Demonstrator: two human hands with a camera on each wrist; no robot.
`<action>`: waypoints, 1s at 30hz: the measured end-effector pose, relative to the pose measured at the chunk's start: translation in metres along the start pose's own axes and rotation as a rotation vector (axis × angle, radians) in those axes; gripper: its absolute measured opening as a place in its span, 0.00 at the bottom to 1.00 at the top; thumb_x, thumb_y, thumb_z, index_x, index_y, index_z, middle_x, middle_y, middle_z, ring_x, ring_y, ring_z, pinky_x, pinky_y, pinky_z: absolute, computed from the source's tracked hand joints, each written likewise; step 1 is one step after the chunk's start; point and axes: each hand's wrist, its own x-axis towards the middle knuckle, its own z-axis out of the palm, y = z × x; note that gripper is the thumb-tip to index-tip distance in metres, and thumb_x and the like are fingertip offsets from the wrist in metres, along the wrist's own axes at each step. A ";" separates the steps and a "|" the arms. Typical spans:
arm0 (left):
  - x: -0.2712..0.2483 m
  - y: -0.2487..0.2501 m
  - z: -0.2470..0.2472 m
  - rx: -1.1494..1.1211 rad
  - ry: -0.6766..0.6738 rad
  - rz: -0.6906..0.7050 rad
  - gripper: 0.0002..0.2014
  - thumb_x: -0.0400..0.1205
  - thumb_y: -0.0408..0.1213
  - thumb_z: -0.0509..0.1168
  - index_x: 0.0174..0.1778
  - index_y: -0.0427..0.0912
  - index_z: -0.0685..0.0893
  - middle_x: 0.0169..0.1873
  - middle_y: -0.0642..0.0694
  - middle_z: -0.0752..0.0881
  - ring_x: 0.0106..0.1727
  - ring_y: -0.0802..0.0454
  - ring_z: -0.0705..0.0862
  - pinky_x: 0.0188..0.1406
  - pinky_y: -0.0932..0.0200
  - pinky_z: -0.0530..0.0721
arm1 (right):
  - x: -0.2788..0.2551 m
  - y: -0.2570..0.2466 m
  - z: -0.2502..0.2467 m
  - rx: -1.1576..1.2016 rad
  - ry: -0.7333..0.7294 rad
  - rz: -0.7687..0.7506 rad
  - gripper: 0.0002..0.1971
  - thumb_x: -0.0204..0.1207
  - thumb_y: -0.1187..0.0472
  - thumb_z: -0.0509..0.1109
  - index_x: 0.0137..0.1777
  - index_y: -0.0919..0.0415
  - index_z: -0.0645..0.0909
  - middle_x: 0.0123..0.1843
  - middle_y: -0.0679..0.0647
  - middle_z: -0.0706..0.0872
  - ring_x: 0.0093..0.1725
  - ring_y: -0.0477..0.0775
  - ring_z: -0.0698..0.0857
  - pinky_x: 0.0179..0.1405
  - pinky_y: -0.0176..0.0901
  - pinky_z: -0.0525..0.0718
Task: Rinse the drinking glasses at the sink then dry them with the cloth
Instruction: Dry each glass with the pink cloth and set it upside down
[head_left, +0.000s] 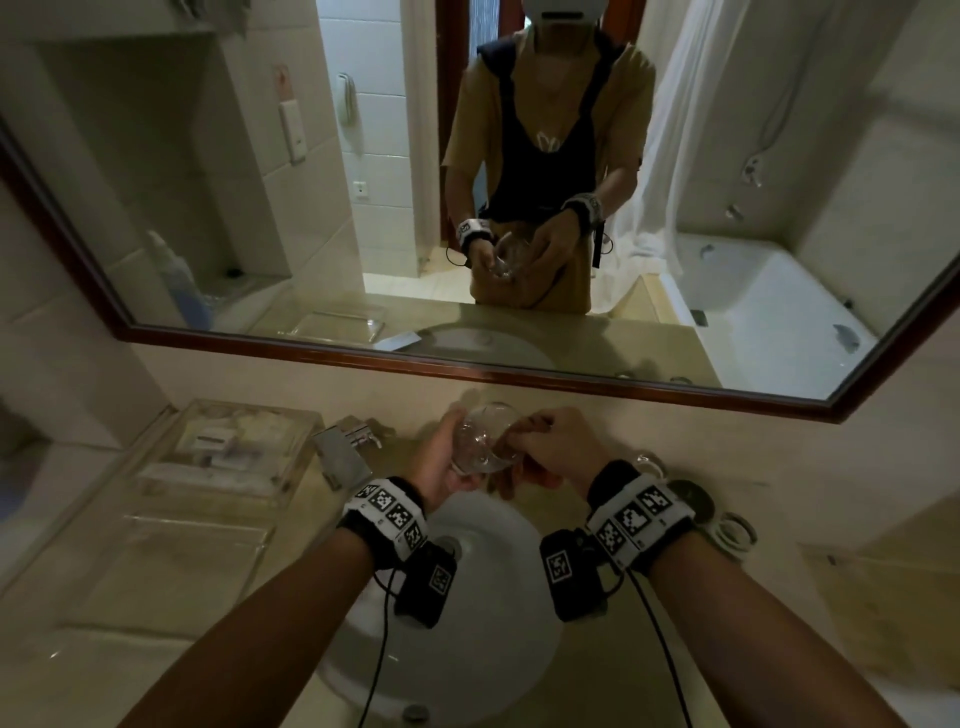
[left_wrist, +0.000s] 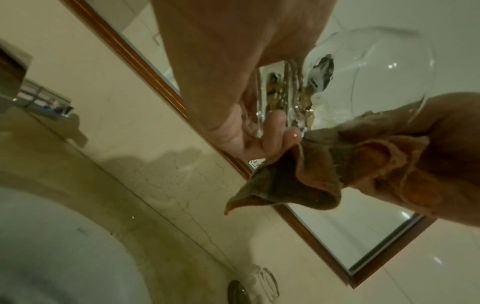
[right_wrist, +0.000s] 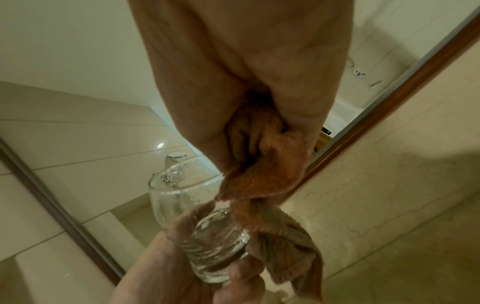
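Observation:
A clear drinking glass (head_left: 480, 439) is held tilted above the back of the white sink (head_left: 483, 561). My left hand (head_left: 441, 457) grips its thick base, seen in the right wrist view as the glass (right_wrist: 197, 226) wrapped by fingers (right_wrist: 182, 263). My right hand (head_left: 550, 447) holds a bunched brown-orange cloth (right_wrist: 262, 170) against the glass's rim and side. In the left wrist view the cloth (left_wrist: 350, 164) hangs below the glass (left_wrist: 363, 78). Other glasses (head_left: 735, 530) stand on the counter right of my right wrist.
A chrome tap (head_left: 345, 449) stands left of the glass. A clear acrylic tray (head_left: 228, 452) with toiletries sits on the counter at left. The wood-framed mirror (head_left: 467, 364) runs along the wall just behind the hands. The basin drain (head_left: 449, 548) lies below my left wrist.

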 end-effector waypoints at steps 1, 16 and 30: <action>-0.002 0.002 0.001 -0.059 0.020 -0.007 0.24 0.85 0.53 0.55 0.62 0.35 0.78 0.37 0.42 0.85 0.26 0.51 0.84 0.19 0.64 0.78 | 0.001 0.001 0.000 -0.009 -0.002 -0.011 0.04 0.71 0.63 0.77 0.38 0.61 0.86 0.33 0.56 0.89 0.33 0.54 0.87 0.30 0.42 0.83; -0.006 0.056 -0.019 1.498 0.276 0.892 0.16 0.81 0.51 0.51 0.39 0.43 0.73 0.35 0.49 0.75 0.29 0.52 0.73 0.25 0.58 0.70 | 0.007 0.015 -0.028 -0.075 -0.041 0.016 0.32 0.74 0.36 0.68 0.46 0.71 0.87 0.32 0.64 0.89 0.24 0.55 0.80 0.21 0.41 0.74; -0.001 0.063 -0.005 0.810 0.283 0.542 0.15 0.86 0.45 0.55 0.39 0.39 0.77 0.33 0.43 0.79 0.31 0.51 0.76 0.29 0.59 0.75 | 0.005 0.004 0.000 0.327 -0.143 -0.112 0.28 0.86 0.41 0.51 0.48 0.62 0.86 0.41 0.55 0.91 0.38 0.53 0.87 0.37 0.43 0.84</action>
